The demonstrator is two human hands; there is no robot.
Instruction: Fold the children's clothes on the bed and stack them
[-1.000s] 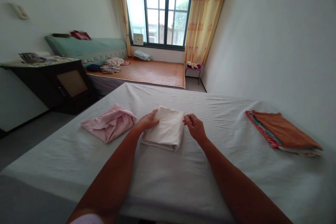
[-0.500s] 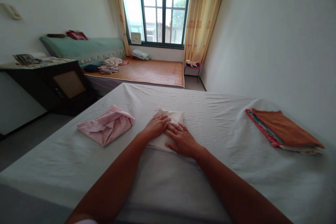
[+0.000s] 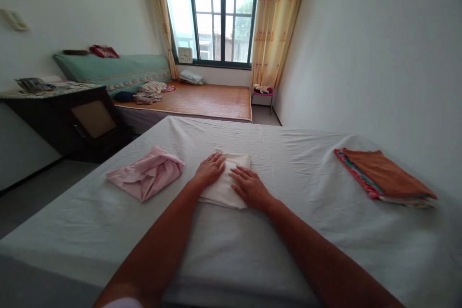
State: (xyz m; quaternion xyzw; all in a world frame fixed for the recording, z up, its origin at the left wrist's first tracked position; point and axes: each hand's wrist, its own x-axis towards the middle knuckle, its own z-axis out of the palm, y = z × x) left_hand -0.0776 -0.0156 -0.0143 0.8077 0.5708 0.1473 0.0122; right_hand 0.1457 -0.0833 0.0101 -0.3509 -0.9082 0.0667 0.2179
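A folded cream cloth (image 3: pixel 231 175) lies in the middle of a bed covered by a white sheet (image 3: pixel 252 245). My left hand (image 3: pixel 209 169) rests flat on the cloth's left half, fingers stretched out. Flat on the cloth's right half lies my right hand (image 3: pixel 250 186), its fingers spread too. Neither hand grips anything. A crumpled pink garment (image 3: pixel 146 177) sits on the sheet just left of my left hand.
A stack of folded clothes with an orange piece on top (image 3: pixel 384 178) lies at the bed's right side by the wall. A dark cabinet (image 3: pixel 83 120) stands to the left. Beyond are a second bed with an orange mat (image 3: pixel 202 98) and a window (image 3: pixel 212 19).
One second ago my hands held the cloth's two sides. They then came onto its top and pressed flat. Since half a second ago they have slid slightly apart.
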